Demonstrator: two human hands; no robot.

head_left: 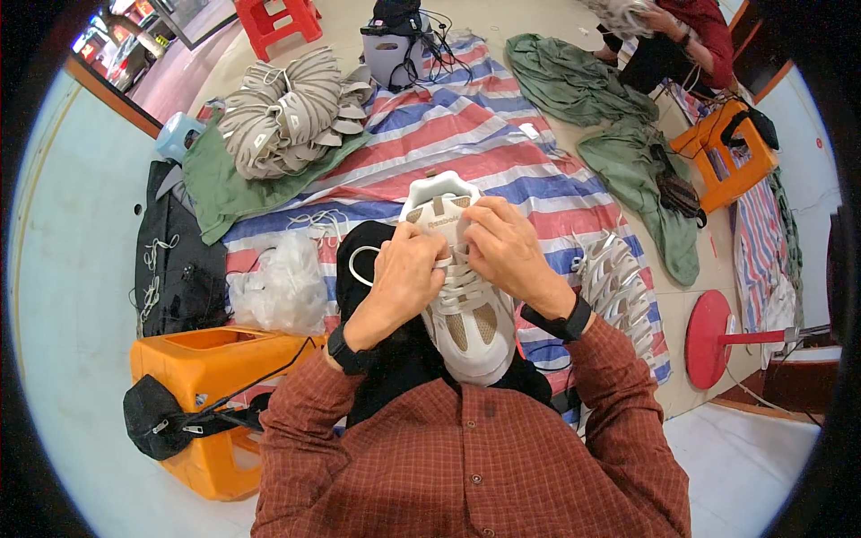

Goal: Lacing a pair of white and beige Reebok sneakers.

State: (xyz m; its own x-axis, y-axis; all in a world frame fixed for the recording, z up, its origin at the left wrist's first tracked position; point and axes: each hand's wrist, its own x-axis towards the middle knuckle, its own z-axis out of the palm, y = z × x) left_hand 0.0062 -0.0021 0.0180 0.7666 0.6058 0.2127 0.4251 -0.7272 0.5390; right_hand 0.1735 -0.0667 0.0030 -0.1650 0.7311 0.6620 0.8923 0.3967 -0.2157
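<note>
A white and beige sneaker (473, 341) rests on my lap, toe toward me and its opening facing away. White shoelace (465, 285) crosses its lower eyelets, and a loose loop of it curves out to the left. My left hand (409, 272) pinches the shoelace beside the tongue (441, 218). Across from it, my right hand (508, 247) is closed at the sneaker's upper eyelet edge, fingers bent inward; whether lace lies between these fingertips is hidden.
A heap of beige shoe uppers (282, 117) lies on green cloth at far left. More white shoes or uppers (617, 291) lie at right on the striped sheet (430, 134). Orange stools (193, 359) stand at both sides. Another person (695, 40) handles something pale at far right.
</note>
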